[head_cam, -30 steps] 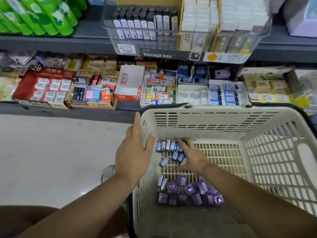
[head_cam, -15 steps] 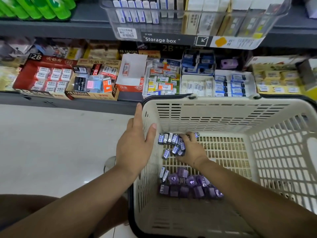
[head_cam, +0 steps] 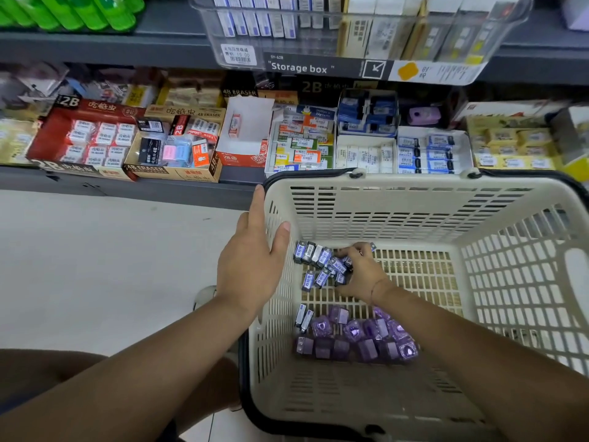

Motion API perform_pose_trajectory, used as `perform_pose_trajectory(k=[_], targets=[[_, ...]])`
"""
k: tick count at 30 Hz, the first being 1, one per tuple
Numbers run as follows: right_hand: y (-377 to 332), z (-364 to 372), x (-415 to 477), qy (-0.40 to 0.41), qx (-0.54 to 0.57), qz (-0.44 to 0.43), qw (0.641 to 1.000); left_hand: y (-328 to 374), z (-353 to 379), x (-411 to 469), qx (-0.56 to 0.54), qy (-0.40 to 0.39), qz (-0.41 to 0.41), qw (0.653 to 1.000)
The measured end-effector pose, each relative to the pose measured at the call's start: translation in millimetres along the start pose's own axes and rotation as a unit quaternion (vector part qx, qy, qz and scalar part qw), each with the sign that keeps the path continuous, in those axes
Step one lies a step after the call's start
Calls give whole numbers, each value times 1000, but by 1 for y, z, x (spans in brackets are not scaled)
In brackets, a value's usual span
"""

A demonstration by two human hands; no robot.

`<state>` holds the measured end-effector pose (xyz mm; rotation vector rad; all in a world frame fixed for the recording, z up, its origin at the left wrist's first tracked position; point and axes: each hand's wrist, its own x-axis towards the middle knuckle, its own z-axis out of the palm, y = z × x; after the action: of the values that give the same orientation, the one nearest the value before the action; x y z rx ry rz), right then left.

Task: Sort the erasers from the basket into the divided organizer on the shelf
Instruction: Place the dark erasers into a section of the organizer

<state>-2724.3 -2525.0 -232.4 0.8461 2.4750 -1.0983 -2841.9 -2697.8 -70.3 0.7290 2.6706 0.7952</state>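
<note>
A cream slatted basket [head_cam: 398,212] with a dark rim is sitting in front of the shelving, and two kinds of stock are lying on its bottom. A loose cluster of blue-sleeved erasers [head_cam: 315,258] is lying by the far left corner, with two more of them lying apart, just beside the purple ones. A heap of purple erasers [head_cam: 353,341] is sitting nearer the person, roughly in two rows.

The right hand [head_cam: 360,275] is reaching down inside the basket, its fingers curling round several erasers at the right edge of the blue cluster. The left hand [head_cam: 251,260] is resting flat against the basket's left wall, fingers straight along the outside and thumb lying over the rim on the inside, gripping nothing.

On the upper shelf [head_cam: 95,46], a clear organizer [head_cam: 424,43] labelled "Storage box" is standing. Its left compartment is holding a row of upright blue-and-white erasers; the compartments to the right are holding pale boxed ones, their print too blurred to read.

The lower shelf [head_cam: 127,189] is carrying open cartons of erasers, among them a red display box [head_cam: 86,135] marked 2B that is holding white wrapped blocks.
</note>
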Motion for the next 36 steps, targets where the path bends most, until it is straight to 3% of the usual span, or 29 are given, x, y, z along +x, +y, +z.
perform_pose_trajectory(k=[9,16,23,31,36], targets=[[13,-15,-8,-13,-1,56,998,1,0,0,1,3,-5,1000],[0,2,-4,110,48,87,989,0,1,0,-3,2,-4,1000],[-14,14,5,59,-12,25,998,2,0,0,-3,2,-4,1000],[-18,6,8,17,-40,27,999,3,-1,-1,-9,-4,-9,1000],[-20,7,9,32,-27,43,998,1,-2,0,-6,-1,-6,1000]])
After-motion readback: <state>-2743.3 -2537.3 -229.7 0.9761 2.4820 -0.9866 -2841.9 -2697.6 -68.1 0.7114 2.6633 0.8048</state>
